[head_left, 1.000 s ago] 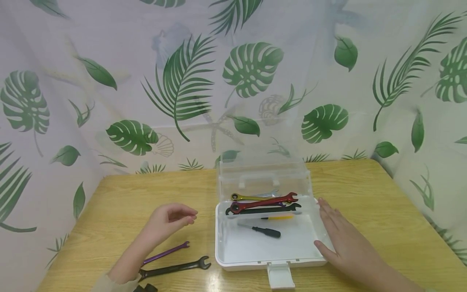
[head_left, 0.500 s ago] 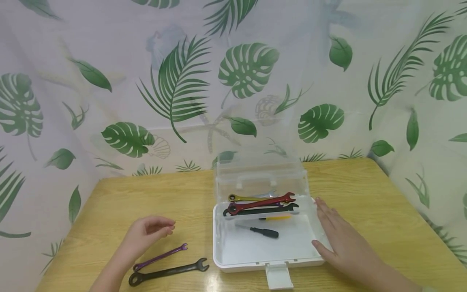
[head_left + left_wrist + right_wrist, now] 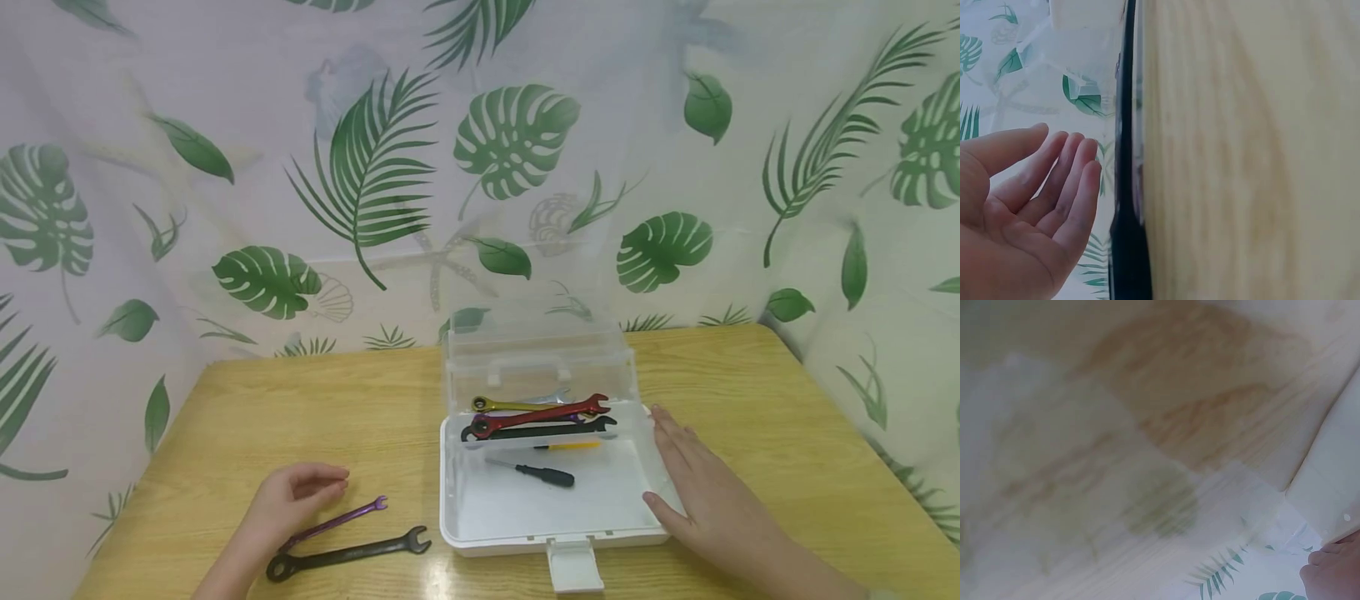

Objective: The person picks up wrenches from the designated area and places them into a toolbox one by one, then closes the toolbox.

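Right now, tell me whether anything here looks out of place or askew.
Two wrenches lie outside the open toolbox: a purple wrench and a black wrench on the table by the left hand, while the others sit together inside. The right hand rests flat against the box's side. Nothing looks spilled or damaged.

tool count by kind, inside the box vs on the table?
Wrenches in the clear plastic toolbox: 4 visible (gold, red, black, silver)
Screwdrivers in box: 2 (black-handled, yellow)
Wrenches on wooden table: 2 (purple, black)
Total: 8
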Tool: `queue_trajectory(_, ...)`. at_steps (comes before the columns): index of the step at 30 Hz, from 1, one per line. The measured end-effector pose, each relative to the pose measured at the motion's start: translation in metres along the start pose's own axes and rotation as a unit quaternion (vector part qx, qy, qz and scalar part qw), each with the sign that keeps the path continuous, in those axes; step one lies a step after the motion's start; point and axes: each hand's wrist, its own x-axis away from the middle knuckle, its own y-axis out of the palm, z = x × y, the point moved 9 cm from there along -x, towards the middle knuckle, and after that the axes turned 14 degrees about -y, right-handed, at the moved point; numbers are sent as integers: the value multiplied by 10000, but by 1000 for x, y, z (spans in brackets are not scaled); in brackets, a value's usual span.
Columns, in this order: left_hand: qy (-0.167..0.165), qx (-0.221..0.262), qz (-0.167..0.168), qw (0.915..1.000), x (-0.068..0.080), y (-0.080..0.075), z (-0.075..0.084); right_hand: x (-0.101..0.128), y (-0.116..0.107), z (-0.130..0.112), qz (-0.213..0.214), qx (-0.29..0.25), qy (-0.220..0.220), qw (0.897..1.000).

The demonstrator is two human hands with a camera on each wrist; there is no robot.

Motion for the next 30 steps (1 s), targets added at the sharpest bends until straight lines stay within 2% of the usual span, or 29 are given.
queue_trajectory(2,47,-31,-37,10000,-1,1,-2,0,-1,0,72,14,-61,10000)
queue_trajectory(8,384,-339,-132,9986,-1,2,-3,0,1,2,-122,-112,130,9998)
queue_trajectory(14,768,-622,-270,9947,-2,6,-3,-1,2,3,-222,-179,195,9994)
queue_trajectory(20,1006,-865,-397,9904,-3,13,-1,-1,3,3,-196,-155,174,9995)
queue_trajectory(25,1033,-808,-566,9897,-3,16,-1,0,2,3,-90,-84,100,9999)
queue_trajectory(30,1030,-903,-483,9894,-2,16,-2,-1,3,2,-84,-54,77,9999)
